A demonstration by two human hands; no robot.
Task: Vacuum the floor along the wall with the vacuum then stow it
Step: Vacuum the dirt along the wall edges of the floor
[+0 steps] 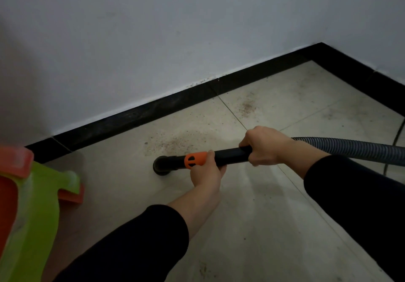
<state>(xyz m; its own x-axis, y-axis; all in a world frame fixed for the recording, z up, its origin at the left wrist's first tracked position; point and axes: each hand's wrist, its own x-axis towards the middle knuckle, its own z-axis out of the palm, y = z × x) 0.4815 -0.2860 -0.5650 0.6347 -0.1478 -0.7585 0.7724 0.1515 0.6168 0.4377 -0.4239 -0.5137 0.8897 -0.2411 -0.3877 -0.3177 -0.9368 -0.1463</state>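
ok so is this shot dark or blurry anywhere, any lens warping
Head view: dim, flat light, no glare or hard shadows; the green and orange plastic thing at lower left is smeared with blur; the vacuum tube, left hand and right hand are fairly sharp; the black skirting runs nearly straight, so little warping shows.
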